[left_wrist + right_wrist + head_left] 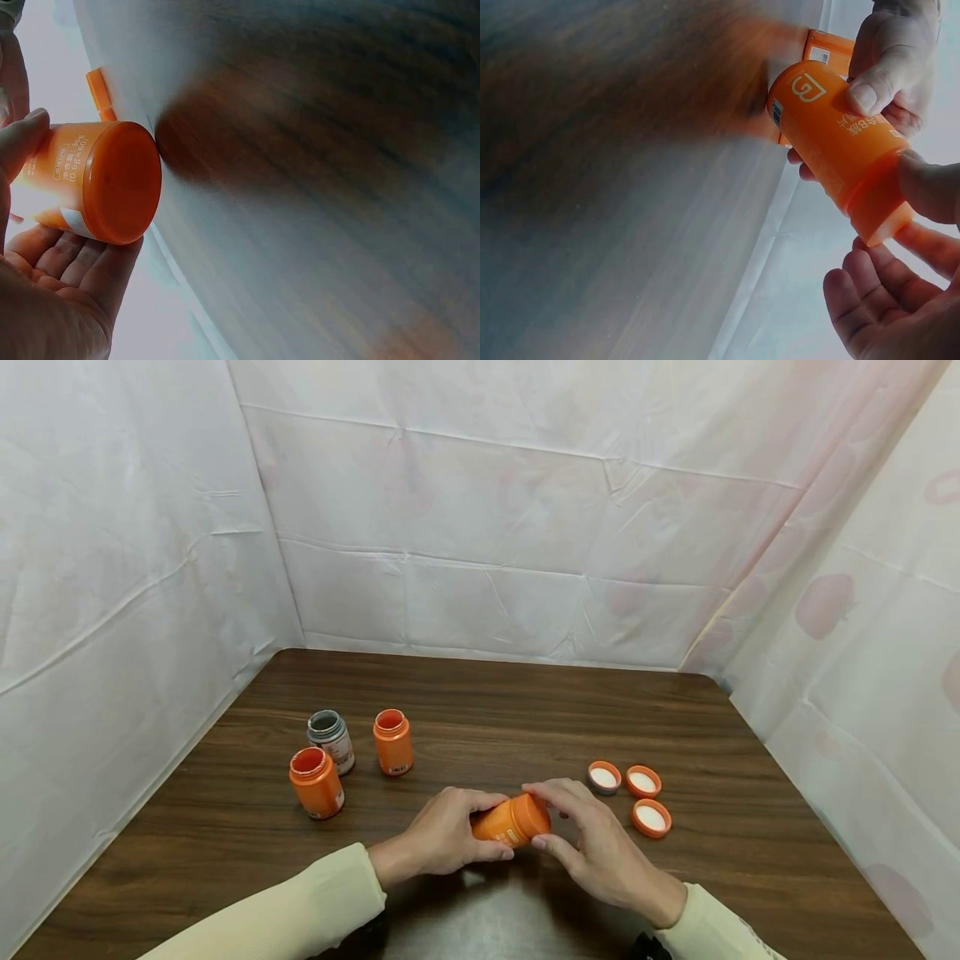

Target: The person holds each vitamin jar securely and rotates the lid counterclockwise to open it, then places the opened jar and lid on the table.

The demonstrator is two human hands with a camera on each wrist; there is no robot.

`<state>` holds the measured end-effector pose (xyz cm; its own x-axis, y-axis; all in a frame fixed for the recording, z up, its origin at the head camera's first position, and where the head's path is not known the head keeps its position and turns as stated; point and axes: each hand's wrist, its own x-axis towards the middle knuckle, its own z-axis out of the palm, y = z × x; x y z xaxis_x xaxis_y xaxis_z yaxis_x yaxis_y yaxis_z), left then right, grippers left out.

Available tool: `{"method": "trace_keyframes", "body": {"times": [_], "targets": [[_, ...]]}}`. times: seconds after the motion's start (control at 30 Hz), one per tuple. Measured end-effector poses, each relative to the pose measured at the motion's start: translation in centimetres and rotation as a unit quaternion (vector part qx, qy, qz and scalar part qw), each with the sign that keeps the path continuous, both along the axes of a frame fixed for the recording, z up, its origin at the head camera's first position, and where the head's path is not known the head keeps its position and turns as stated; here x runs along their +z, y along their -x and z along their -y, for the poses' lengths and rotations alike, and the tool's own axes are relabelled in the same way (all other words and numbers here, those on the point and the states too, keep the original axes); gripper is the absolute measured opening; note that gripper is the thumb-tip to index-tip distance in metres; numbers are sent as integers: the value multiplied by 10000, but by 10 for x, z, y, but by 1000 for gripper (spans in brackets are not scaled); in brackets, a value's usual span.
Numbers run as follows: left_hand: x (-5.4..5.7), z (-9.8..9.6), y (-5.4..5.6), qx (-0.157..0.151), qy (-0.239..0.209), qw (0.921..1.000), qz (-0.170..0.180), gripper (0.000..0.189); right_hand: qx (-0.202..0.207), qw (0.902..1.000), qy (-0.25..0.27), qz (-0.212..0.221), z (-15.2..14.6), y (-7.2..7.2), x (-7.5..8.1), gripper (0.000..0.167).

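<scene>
An orange bottle with pale printing lies tilted between both hands, its capped end toward the right. My left hand grips its body, thumb on one side and fingers round the other. At the bottle's orange cap, my right hand pinches with thumb and forefinger. In the right wrist view the other fingers of that hand stay off the cap. The bottle's base faces the left wrist camera, close over the table.
Two uncapped orange bottles and an uncapped grey bottle stand at the left of the wooden table. Right of my hands lie a grey-sided cap and two orange caps, white insides up. White sheets surround the table.
</scene>
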<state>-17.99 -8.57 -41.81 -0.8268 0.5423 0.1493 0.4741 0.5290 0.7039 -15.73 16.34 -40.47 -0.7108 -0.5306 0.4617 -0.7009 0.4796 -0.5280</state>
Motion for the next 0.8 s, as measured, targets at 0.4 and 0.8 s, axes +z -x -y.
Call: {"method": "trace_keyframes", "body": {"times": [0.4, 0.8], "targets": [[-1, 0, -1, 60, -80, 9999, -119, 50, 313, 9995, 40, 99, 0, 2, 4, 79], [-3, 1, -1, 73, -172, 9998, -24, 49, 138, 9994, 196, 232, 0, 0, 1, 79]]}}
